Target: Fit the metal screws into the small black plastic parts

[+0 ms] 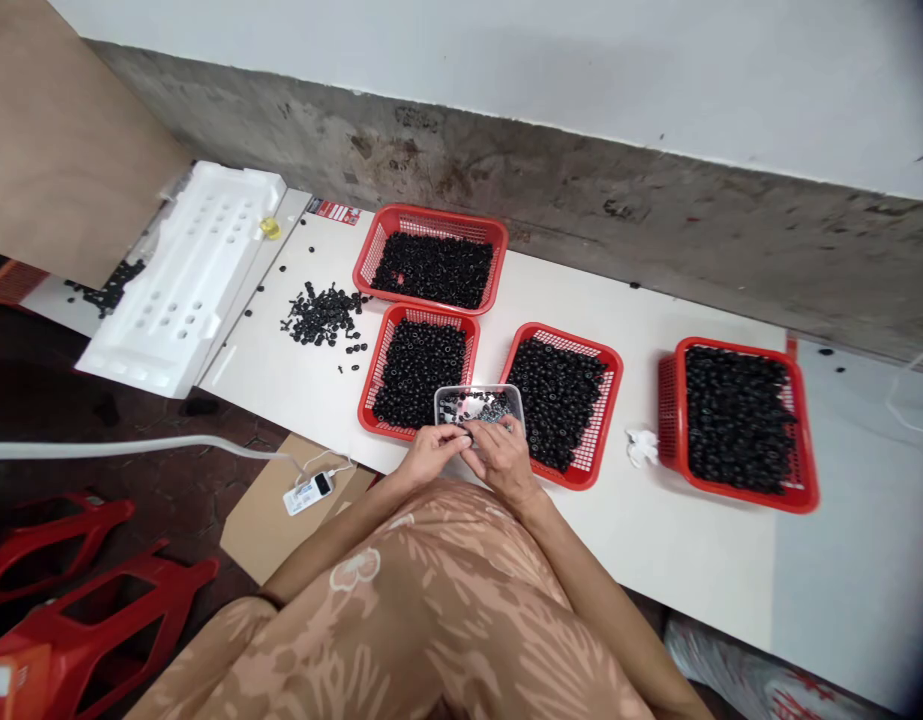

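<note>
My left hand point(429, 452) and my right hand point(504, 459) meet at the near edge of a white table point(296, 370), fingertips pinched together on a small black part point(467, 433). Just beyond them stands a small clear plastic tub point(479, 404) with small dark and metallic pieces in it. The tub sits between two red baskets point(417, 371) point(562, 402) full of small black ring-shaped parts. What exactly the fingers hold is too small to make out.
Two more red baskets point(432, 259) point(738, 420) of black parts stand farther back and to the right. A loose pile of black parts point(322, 315), a white foam tray point(183, 275), crumpled white paper point(641, 446), red stools point(93, 590), a cardboard box point(270, 515) and a power strip point(309, 492) lie around.
</note>
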A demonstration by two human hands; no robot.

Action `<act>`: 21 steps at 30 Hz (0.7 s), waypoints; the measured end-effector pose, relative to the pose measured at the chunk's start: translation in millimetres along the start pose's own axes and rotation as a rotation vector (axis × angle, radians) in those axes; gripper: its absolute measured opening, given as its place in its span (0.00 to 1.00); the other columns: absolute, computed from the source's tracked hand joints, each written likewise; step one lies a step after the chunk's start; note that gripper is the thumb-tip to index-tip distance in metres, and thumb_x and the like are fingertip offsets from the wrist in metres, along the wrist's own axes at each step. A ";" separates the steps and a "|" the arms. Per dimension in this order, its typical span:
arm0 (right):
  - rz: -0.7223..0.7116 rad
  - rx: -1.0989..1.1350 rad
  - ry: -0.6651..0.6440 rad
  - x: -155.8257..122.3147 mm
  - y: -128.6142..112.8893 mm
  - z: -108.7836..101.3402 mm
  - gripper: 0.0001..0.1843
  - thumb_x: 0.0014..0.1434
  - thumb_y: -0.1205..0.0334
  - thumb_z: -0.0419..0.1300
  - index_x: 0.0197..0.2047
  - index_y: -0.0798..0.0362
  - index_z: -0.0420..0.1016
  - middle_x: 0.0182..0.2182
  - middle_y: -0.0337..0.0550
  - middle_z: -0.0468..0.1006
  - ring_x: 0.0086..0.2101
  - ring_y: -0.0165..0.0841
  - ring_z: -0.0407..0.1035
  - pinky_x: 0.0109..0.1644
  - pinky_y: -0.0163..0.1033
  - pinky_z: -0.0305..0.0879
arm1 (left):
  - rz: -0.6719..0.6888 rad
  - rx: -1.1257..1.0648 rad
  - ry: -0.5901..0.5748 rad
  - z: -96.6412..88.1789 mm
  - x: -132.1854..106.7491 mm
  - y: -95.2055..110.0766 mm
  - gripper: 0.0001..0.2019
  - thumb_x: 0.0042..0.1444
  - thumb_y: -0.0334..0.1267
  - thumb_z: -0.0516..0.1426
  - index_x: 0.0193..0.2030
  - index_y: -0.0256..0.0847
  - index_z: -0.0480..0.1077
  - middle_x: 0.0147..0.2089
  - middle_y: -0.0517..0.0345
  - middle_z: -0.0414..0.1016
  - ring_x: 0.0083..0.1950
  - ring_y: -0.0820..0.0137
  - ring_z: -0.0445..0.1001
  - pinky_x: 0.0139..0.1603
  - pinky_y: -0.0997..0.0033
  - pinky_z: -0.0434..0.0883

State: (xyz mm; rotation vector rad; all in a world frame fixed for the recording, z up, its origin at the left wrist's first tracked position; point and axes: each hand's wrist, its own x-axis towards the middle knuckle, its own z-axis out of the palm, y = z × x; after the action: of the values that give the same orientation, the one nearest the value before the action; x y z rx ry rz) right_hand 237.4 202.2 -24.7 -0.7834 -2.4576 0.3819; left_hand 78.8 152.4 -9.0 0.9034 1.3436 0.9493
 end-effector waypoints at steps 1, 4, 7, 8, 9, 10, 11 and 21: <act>0.006 0.015 0.012 -0.2 0.8 0.6 0.15 0.64 0.60 0.54 0.51 0.56 0.70 0.42 0.50 0.78 0.39 0.36 0.71 0.50 0.46 0.55 | 0.000 -0.013 -0.001 0.0 0.5 0.4 0.17 0.52 0.48 0.59 0.35 0.33 0.76 0.34 0.54 0.77 0.36 0.68 0.70 0.43 0.71 0.64; 0.025 0.037 0.029 -1.1 2.8 3.6 0.14 0.64 0.60 0.55 0.51 0.55 0.70 0.40 0.49 0.79 0.38 0.35 0.71 0.50 0.46 0.56 | -0.018 -0.055 -0.008 0.0 2.8 1.1 0.18 0.50 0.49 0.60 0.34 0.33 0.76 0.33 0.54 0.77 0.36 0.67 0.70 0.44 0.70 0.64; 0.003 0.049 0.017 -3.2 4.1 7.7 0.14 0.65 0.61 0.53 0.51 0.56 0.70 0.39 0.49 0.79 0.38 0.35 0.72 0.52 0.46 0.58 | -0.034 -0.071 -0.024 0.7 3.7 0.4 0.18 0.50 0.50 0.60 0.32 0.33 0.75 0.31 0.54 0.76 0.35 0.68 0.69 0.44 0.70 0.65; -0.015 0.052 0.015 -4.2 4.6 9.0 0.14 0.65 0.62 0.52 0.51 0.56 0.69 0.38 0.48 0.79 0.37 0.35 0.72 0.52 0.46 0.59 | -0.035 -0.073 -0.031 1.1 3.4 -0.5 0.18 0.50 0.51 0.60 0.32 0.33 0.75 0.31 0.54 0.76 0.35 0.68 0.69 0.44 0.70 0.65; -0.034 0.056 0.015 -5.5 5.1 10.1 0.13 0.65 0.62 0.52 0.51 0.56 0.70 0.38 0.48 0.78 0.37 0.34 0.72 0.52 0.46 0.60 | -0.035 -0.072 -0.035 1.4 3.0 -1.9 0.18 0.50 0.50 0.60 0.31 0.33 0.75 0.30 0.54 0.76 0.34 0.68 0.69 0.44 0.69 0.65; -0.051 0.059 0.016 -6.9 5.6 10.9 0.13 0.65 0.63 0.52 0.51 0.56 0.70 0.37 0.48 0.78 0.36 0.34 0.72 0.53 0.46 0.60 | -0.034 -0.071 -0.035 1.6 2.4 -3.6 0.18 0.51 0.50 0.60 0.31 0.33 0.75 0.30 0.54 0.76 0.35 0.68 0.69 0.44 0.69 0.65; -0.066 0.063 0.015 -8.5 6.1 11.5 0.12 0.65 0.64 0.52 0.50 0.57 0.69 0.36 0.48 0.78 0.35 0.34 0.72 0.53 0.46 0.61 | -0.033 -0.069 -0.036 1.8 1.7 -5.8 0.18 0.51 0.50 0.60 0.32 0.33 0.75 0.31 0.54 0.76 0.35 0.68 0.70 0.44 0.70 0.64; 0.160 0.254 0.067 -22.6 -0.3 9.1 0.10 0.64 0.62 0.55 0.46 0.54 0.73 0.31 0.41 0.79 0.28 0.29 0.71 0.55 0.48 0.62 | -0.351 -0.439 -0.176 1.5 3.3 -27.0 0.20 0.51 0.50 0.61 0.39 0.32 0.76 0.39 0.47 0.77 0.38 0.67 0.73 0.43 0.68 0.67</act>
State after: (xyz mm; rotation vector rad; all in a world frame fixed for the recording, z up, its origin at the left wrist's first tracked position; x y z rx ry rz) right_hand 247.8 187.4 -41.1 -0.8689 -2.2338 0.7001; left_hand 81.3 145.5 -35.2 0.3886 1.0416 0.8236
